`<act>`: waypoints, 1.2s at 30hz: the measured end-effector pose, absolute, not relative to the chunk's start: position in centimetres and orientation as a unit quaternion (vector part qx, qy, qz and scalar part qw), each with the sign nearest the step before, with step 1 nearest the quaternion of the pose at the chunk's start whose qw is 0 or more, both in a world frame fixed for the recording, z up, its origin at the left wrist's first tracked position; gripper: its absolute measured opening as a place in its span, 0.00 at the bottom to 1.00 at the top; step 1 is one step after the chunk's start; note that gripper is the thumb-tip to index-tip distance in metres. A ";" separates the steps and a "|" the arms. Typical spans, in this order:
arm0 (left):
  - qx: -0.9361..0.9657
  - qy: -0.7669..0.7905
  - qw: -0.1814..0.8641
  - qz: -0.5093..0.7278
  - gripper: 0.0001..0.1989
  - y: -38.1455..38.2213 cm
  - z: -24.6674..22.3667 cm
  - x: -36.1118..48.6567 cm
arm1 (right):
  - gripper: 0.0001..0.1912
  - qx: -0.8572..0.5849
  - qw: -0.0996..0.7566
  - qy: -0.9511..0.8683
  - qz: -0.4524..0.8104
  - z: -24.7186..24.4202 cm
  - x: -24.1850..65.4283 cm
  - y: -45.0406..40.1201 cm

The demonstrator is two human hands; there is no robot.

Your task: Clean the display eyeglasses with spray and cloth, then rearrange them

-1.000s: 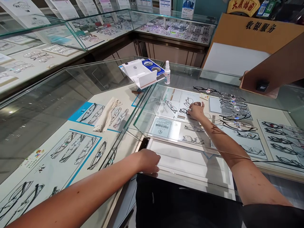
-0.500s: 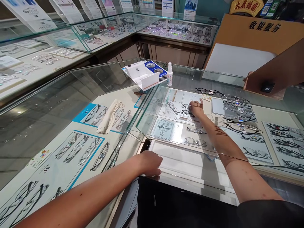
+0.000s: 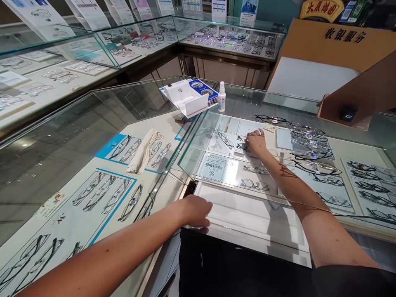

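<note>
Since the last picture, the fingers (image 3: 259, 133) of the right hand (image 3: 256, 144) have curled down, and they no longer point up. That hand is inside the glass case (image 3: 278, 97), reaching in under the glass top. It is bent over the small black glasses (image 3: 243, 146), right beside them, but I cannot tell if it is gripping them. The glasses have thin dark frames and lie on a white card (image 3: 247, 128) on the display shelf, with other glasses near them. The left hand (image 3: 195, 211) is open and loose, with its fingers curved down at the front edge of the case, just beside a white tray (image 3: 247, 214). Far past the hands, a small spray bottle (image 3: 221, 97) stands on the glass top next to a white box (image 3: 185, 97)
</note>
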State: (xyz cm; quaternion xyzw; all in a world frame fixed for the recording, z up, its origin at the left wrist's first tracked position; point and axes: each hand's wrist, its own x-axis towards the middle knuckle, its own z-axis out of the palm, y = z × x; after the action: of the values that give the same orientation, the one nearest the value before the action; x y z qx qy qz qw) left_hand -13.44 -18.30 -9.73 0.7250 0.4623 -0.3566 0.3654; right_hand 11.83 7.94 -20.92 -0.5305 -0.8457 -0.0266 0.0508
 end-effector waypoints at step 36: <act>0.761 0.467 0.287 -0.346 0.28 -18.2 -9.9 -13.0 | 0.24 -0.524 -0.043 -0.839 -0.137 -4.9 16.2 4.3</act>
State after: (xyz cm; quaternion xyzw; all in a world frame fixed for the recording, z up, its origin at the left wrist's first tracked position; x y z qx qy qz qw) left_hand -13.03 -18.16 -9.90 0.7611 0.4675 -0.3465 0.2867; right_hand 16.21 4.31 -4.91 -0.5243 -0.8394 -0.1366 -0.0427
